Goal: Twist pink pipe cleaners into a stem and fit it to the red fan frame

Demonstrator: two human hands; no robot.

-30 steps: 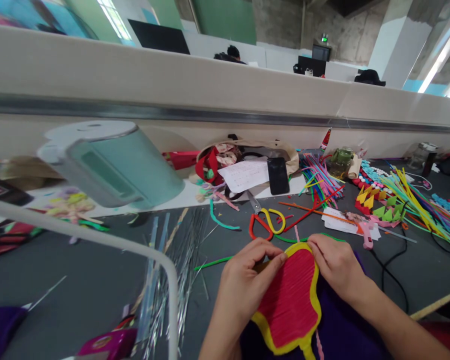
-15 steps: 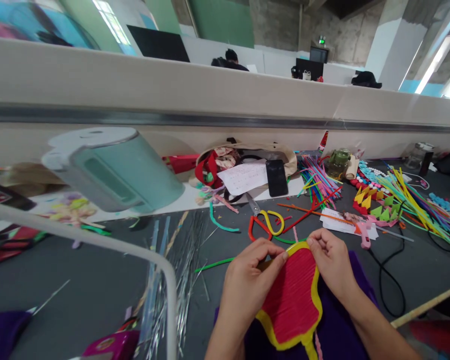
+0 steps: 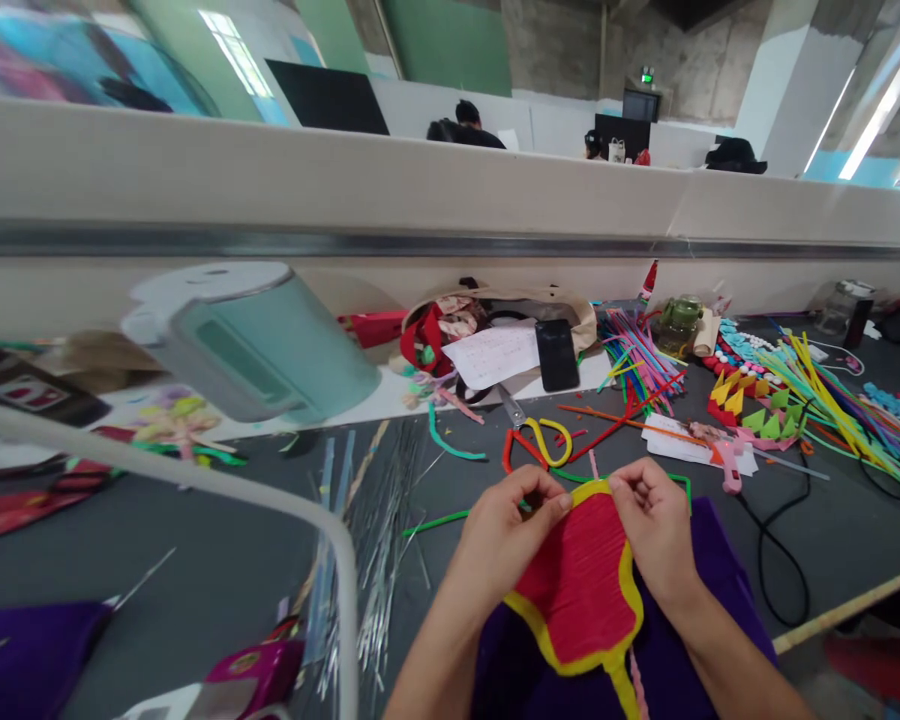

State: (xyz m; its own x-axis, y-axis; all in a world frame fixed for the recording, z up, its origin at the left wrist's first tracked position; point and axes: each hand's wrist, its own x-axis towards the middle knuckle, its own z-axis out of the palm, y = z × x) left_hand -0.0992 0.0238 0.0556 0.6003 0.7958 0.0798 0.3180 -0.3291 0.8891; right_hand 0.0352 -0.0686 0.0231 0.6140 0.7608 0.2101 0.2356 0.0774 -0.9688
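In front of me is a flat, fan-shaped craft piece (image 3: 581, 590) with a red fuzzy middle, a thick yellow border and a yellow stem at the bottom. My left hand (image 3: 506, 535) pinches the upper left of its border between thumb and fingers. At the top right, my right hand (image 3: 654, 530) has its fingertips closed on the same border. Part of the rim is covered by the fingers. Beneath the piece lies purple cloth (image 3: 720, 590). Just beyond the hands are scissors (image 3: 549, 440) with red and yellow handles, and a green pipe cleaner (image 3: 439, 522) lies to the left.
A pale green kettle-like appliance (image 3: 285, 345) stands at the back left, behind a white curved bar (image 3: 232, 475). Silver strands (image 3: 379, 540) lie left of my hands. A phone (image 3: 557, 355) rests on a cloth bag. Coloured pipe cleaners (image 3: 840, 400) and a pink glue gun (image 3: 731, 462) are to the right.
My view has turned slightly left, so the appliance and table things sit farther right. Both hands keep their pinch on the yellow border, with the right hand a little closer to the left.
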